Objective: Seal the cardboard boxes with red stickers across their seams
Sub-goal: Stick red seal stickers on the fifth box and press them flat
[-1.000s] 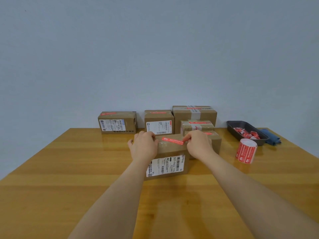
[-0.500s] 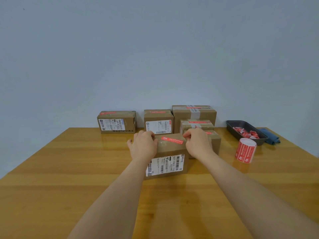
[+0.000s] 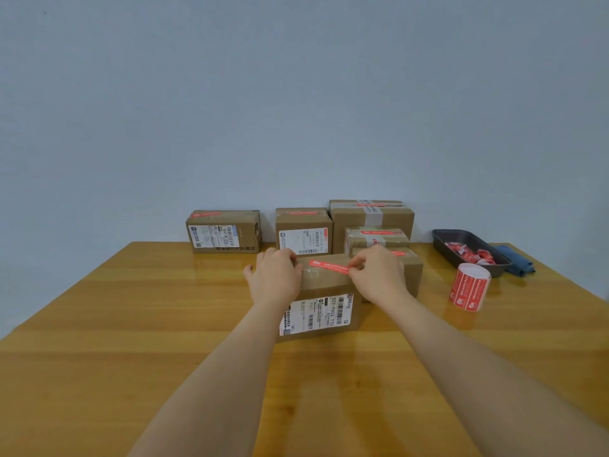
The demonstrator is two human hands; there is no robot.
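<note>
Two hands: left hand [image 3: 275, 280] grips cardboard box [image 3: 324, 301]; right hand [image 3: 377, 275] pinches red sticker [image 3: 329, 267].

boxes [image 3: 324, 285]: brown cardboard, white barcode labels
sticker [image 3: 329, 267]: red, white print
roll [image 3: 469, 286]: red stickers, white edge
tray [image 3: 443, 245]: black
cloth [image 3: 515, 263]: blue
table [image 3: 131, 324]: honey-yellow wood grain
wall [image 3: 296, 94]: pale blue-grey
</note>
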